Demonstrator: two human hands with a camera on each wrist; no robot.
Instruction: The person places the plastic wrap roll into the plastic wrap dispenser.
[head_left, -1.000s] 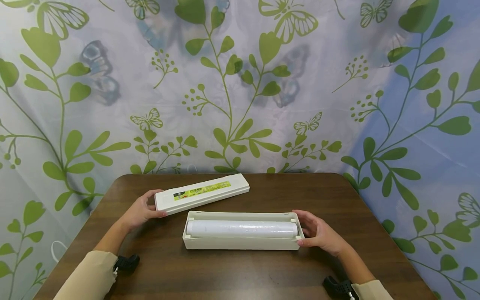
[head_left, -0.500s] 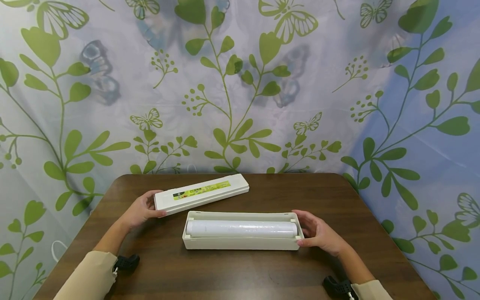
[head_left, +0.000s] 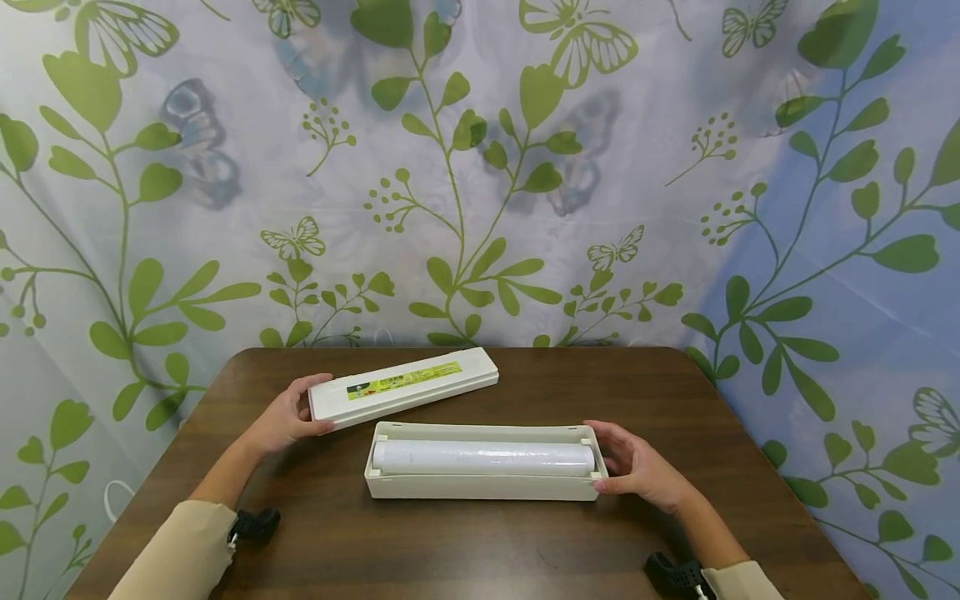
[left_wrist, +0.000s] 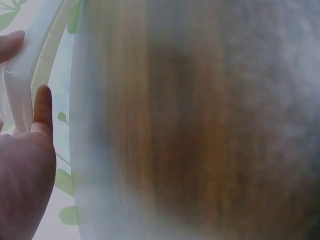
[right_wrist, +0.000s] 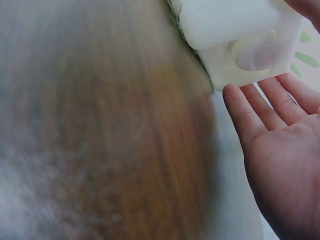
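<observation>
At the left, my left hand (head_left: 281,421) (left_wrist: 22,172) grips the near-left end of a long white lid (head_left: 405,390) (left_wrist: 22,75), thumb at the front side and fingers behind. The lid lies slanted on the table, a yellow-green label on its top. In front of it sits the uncovered cling film box (head_left: 487,488) (right_wrist: 235,22), long and off-white. A white roll of film (head_left: 483,458) lies lengthwise inside. My right hand (head_left: 641,471) (right_wrist: 287,155) holds the box's right end between thumb and fingers. In the right wrist view the fingertips reach the box's edge, which has an oval opening.
Both things stand on a brown wooden table (head_left: 480,542). Behind it hangs a curtain (head_left: 480,208) printed with green leaves and butterflies. Black wrist straps (head_left: 255,527) sit below both hands, beside beige sleeves (head_left: 176,554). A narrow gap separates lid and box.
Almost nothing moves. The fingers of my left hand lift slightly at the lid's back corner; the lid, the box and my right hand stay in place.
</observation>
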